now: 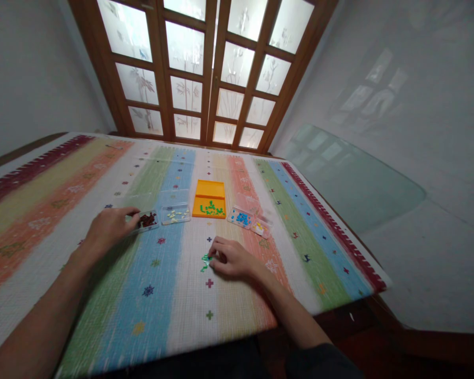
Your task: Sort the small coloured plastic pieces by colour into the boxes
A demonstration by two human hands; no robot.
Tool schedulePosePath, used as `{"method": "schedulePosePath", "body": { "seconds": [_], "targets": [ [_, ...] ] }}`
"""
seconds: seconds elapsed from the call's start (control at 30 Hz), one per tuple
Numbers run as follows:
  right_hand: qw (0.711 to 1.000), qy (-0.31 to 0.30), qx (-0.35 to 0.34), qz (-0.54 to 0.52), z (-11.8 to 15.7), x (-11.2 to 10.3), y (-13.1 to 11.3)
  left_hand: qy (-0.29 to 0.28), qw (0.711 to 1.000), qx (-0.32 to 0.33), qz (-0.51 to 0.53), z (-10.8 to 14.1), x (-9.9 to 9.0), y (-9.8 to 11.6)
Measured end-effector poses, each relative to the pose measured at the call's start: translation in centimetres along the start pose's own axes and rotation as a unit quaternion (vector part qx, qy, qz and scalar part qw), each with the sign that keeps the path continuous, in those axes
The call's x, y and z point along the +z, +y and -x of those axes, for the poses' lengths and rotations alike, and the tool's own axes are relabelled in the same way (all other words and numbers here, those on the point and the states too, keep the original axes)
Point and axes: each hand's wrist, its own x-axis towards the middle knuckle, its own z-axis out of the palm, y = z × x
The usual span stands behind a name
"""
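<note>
My left hand (pixel 112 227) is at the left end of a clear plastic box (pixel 154 227) of dark red-brown pieces (pixel 147 219). Its curled fingers and thumb hold the box's edge, with some of the fingers hidden behind the hand. On the white stripe of the tablecloth, several small green pieces (pixel 204 264) form a little cluster. My right hand (pixel 232 258) rests beside them, its thumb and forefinger pinched at the cluster's right side. A green piece appears to be between those fingertips, too small to make out well.
Behind the hands stands an open orange case (pixel 210 188) with green pieces in its lower half. Left of it is a clear box (pixel 176 214) with pale pieces; to its right, another box (pixel 240 217) with blue pieces and a small tray (pixel 259 229) with yellow and white ones.
</note>
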Motion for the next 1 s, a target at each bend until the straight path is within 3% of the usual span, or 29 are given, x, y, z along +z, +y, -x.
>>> {"method": "schedulePosePath", "body": {
  "seconds": [0.13, 0.2, 0.27, 0.4, 0.57, 0.7, 1.0],
  "targets": [
    [1.0, -0.019, 0.0, 0.006, 0.2, -0.9, -0.1, 0.121, 0.992, 0.008, 0.032, 0.5, 0.4, 0.5],
    [0.999, -0.03, 0.006, 0.011, 0.3, -1.2, 0.0, 0.183, 0.978, 0.064, 0.073, 0.9, 0.9, 1.2],
    [0.999, -0.037, 0.01, 0.013, 0.3, -1.4, 0.2, 0.203, 0.958, 0.158, 0.125, 1.4, 1.5, 2.3],
    [0.999, -0.044, 0.004, 0.007, 0.4, -1.1, 1.1, 0.172, 0.896, 0.346, 0.217, 3.5, 3.3, 6.1],
    [0.999, -0.042, -0.004, 0.014, 0.4, -0.8, 2.1, 0.075, 0.851, 0.474, 0.215, 6.5, 5.4, 10.4],
    [0.999, -0.038, 0.001, 0.006, 0.4, -1.0, 2.0, 0.033, 0.841, 0.503, 0.197, 7.4, 6.5, 11.4],
    [0.996, 0.036, 0.072, 0.024, -1.3, -2.9, 2.0, 0.033, 0.833, 0.509, 0.213, 7.1, 7.0, 11.2]
  ]
}}
